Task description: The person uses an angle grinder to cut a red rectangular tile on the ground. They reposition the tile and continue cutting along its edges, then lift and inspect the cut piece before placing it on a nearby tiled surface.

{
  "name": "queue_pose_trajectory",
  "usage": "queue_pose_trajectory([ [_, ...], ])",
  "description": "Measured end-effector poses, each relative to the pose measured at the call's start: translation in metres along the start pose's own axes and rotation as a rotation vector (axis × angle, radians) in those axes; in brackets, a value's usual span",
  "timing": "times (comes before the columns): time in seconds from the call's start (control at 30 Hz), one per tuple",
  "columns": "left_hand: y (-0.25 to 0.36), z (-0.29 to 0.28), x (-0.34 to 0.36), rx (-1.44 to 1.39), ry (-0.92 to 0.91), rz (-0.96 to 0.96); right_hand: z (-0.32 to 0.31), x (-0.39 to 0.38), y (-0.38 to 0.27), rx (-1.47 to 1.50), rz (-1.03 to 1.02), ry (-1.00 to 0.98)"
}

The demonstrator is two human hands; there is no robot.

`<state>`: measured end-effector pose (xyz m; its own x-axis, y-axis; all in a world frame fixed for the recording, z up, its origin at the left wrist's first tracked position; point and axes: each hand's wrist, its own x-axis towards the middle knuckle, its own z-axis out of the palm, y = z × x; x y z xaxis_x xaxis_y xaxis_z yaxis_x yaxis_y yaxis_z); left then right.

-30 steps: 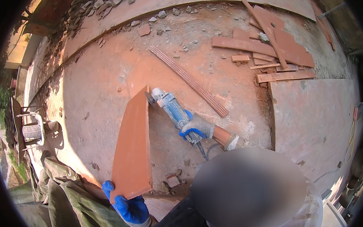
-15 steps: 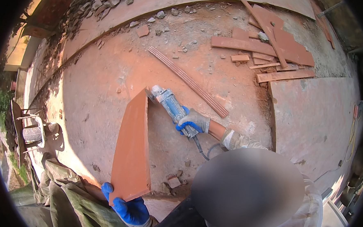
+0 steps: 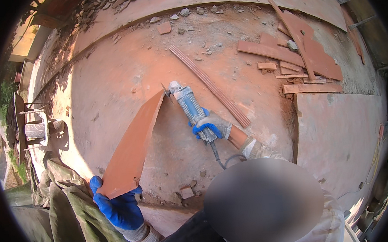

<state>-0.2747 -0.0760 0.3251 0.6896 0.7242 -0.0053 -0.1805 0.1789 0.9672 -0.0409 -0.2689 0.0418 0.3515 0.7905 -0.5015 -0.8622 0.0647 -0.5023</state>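
Note:
My left hand (image 3: 118,207), in a blue-coated work glove, grips the near end of a long terracotta tile (image 3: 132,148), thumb on one side and fingers beneath. The tile is held up at a slant, its far end narrowing away from me. Wrapped around the body of a blue angle grinder (image 3: 189,107) is my right hand (image 3: 212,125), gloved in grey and blue. The grinder's disc (image 3: 165,90) meets the tile's far tip; whether it is spinning I cannot tell. A dark power cord (image 3: 216,152) trails from the grinder's rear.
A ribbed reddish strip (image 3: 209,85) lies just beyond the grinder. Stacked tile offcuts (image 3: 296,56) sit at the far right, beside a raised slab (image 3: 339,131). Left are a green tarp (image 3: 75,206) and an overturned wheelbarrow (image 3: 38,129). Rubble (image 3: 187,192) lies close by.
My left hand has moved left and up, turning the tile so it tilts more. The grinder has shifted slightly right, its disc still at the tile's far tip.

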Motion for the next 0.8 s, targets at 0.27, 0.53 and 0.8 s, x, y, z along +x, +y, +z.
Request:
queue_pose_trajectory([
  [0.27,0.058,-0.01,0.108,0.717,0.056,0.029,0.002,-0.004,-0.026,0.06,-0.021,-0.036],
  [0.53,0.028,-0.012,0.117,0.491,0.109,0.255,0.029,-0.046,-0.033,-0.227,-0.036,0.016],
  [0.8,0.005,0.011,0.053,0.489,0.034,0.277,0.058,-0.12,-0.027,-0.428,-0.256,-0.089],
])
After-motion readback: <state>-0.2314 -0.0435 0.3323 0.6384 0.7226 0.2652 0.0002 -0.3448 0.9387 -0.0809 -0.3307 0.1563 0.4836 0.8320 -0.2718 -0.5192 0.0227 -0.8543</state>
